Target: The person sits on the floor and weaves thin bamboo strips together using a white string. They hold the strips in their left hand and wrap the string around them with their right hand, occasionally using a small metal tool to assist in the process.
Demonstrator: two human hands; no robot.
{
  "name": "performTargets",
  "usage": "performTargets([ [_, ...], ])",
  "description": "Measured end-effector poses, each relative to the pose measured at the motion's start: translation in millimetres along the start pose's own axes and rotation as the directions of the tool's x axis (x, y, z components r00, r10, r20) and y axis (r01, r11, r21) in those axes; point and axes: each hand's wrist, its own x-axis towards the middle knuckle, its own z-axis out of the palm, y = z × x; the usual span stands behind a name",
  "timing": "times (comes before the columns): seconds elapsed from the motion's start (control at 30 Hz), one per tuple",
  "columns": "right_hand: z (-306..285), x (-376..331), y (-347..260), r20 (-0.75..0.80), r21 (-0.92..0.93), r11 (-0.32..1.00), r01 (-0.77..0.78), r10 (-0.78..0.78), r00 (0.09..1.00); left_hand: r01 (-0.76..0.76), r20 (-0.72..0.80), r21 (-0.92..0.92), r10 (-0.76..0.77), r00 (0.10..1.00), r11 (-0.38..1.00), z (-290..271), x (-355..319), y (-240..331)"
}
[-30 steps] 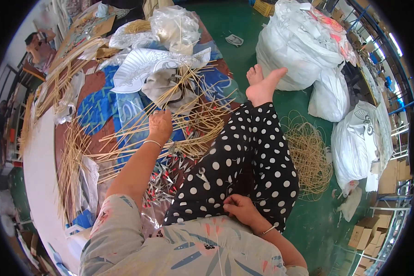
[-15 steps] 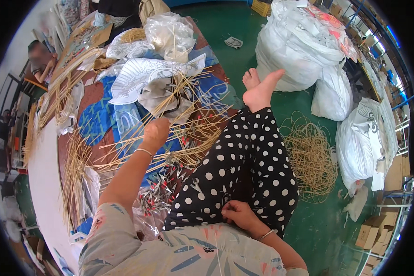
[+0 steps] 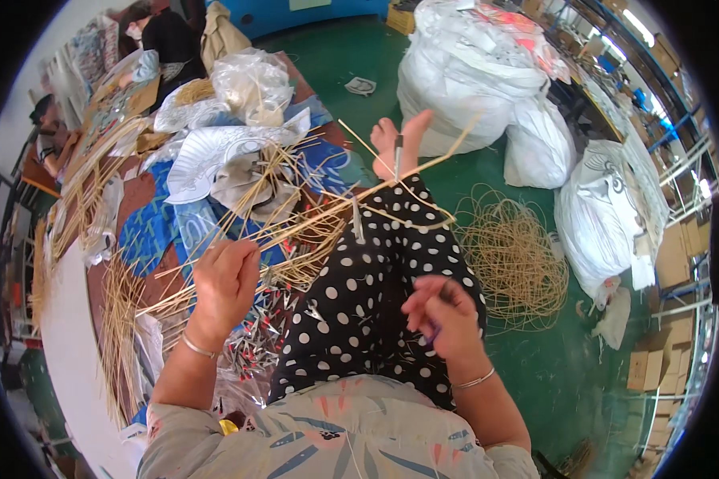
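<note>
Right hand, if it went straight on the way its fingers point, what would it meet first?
Most likely the black polka-dot trousers, though how far the right hand is above them is unclear.

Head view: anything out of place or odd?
Two minor things. A lone clip lies on the dotted trousers, apart from the clip heap to its left. A pale sheet with dark markings lies on the green floor beyond the bare feet, like something dropped. No clear spill or breakage.
</note>
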Motion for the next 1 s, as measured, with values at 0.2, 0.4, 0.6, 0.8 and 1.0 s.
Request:
performTargets([
  [0.2, 3, -22, -62, 0.05, 0.224, 0.913, 0.341, -0.36, 0.932, -0.179, -0.06, 0.027, 0.181, 0.982, 0.983, -31, 3, 48],
  [0.4, 6, -58, -79, 0.029, 0.036, 0.939, 0.343, -0.344, 0.938, -0.281, -0.067, 0.052, 0.284, 0.957, 0.958, -47, 1, 66],
  [0.6, 10, -71, -79, -0.1, 0.16, 0.909, 0.384, -0.372, 0.923, -0.353, -0.089, 0.137, 0.367, 0.926, 0.925, -61, 10, 94],
  [0.8, 10, -80, -84, -0.137, 0.205, 0.885, 0.418, -0.397, 0.907, -0.375, 0.045, -0.236, 0.396, 0.917, 0.896, -68, -19, 131],
  [1.0, 17, -89, -88, -0.052, 0.281, 0.871, 0.403, -0.405, 0.913, 0.23, 0.238, -0.742, -0.073, 0.969, 0.629, -18, -22, 129],
])
